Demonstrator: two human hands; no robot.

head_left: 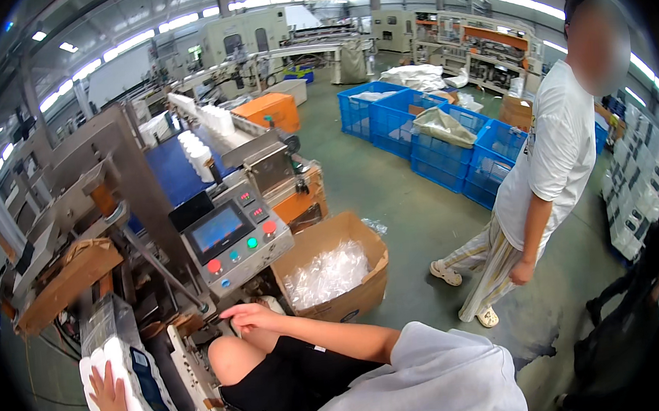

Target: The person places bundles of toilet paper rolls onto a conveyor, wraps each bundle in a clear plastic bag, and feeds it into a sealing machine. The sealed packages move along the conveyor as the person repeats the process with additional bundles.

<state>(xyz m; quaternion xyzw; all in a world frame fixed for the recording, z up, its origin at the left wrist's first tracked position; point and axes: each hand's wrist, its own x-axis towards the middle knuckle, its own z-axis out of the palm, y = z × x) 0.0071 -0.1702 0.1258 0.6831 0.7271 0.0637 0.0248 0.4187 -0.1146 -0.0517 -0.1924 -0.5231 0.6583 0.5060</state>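
Observation:
My left hand (111, 398) lies with spread fingers on a pack of white paper rolls (127, 372). The pack has dark blue print on its side, and clear film (109, 325) shows at its far end. Over my knee, my right hand (252, 318) holds nothing that I can see; its index finger stretches toward the metal frame of the machine. Whether the fingertip touches the frame I cannot tell. Just beyond that hand stands a control panel (236, 231) with a lit screen and red, green and blue buttons.
A cardboard box (352, 303) of crumpled clear film stands beyond my knees. White rolls (196, 155) line a blue conveyor (165, 171). Blue crates (437, 156) run across the floor. A person in a white shirt (551, 144) stands at the right, near stacked packs (630, 192).

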